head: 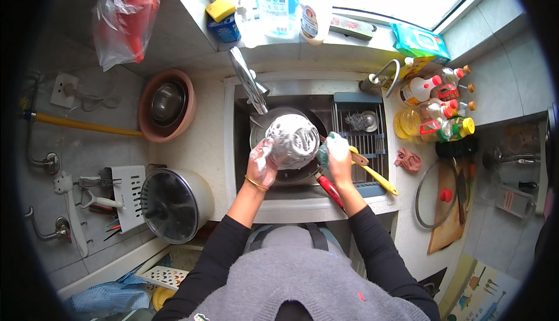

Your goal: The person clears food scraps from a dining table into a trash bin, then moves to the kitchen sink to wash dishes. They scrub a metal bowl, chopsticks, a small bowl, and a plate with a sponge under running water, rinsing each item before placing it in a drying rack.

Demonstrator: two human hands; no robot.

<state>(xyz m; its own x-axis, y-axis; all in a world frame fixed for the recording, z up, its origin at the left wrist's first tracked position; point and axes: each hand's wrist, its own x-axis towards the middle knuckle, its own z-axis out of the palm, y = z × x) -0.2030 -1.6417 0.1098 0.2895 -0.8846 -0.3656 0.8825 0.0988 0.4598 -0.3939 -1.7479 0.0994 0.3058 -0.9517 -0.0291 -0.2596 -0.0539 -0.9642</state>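
A metal bowl (291, 141), streaked with white suds, is tilted over the sink (279, 193) with its base turned towards me. My left hand (262, 161) grips the bowl's left side, foam on its fingers. In my soapy right hand (339, 153) is a green scouring pad (322, 154), close to the bowl's right edge. Beneath the bowl lies a dark pan with a red handle (329, 191), mostly hidden by the bowl and my hands. A chrome faucet (249, 81) reaches over the sink from the back left.
Right in the sink, a drying rack (359, 98) carries a steel wool scrubber (359, 122) and a yellow-handled utensil (380, 179). Oil bottles (419, 120) and a glass lid (436, 194) are on the right counter. A pink basin (190, 111) and a lidded pot (203, 198) stand left.
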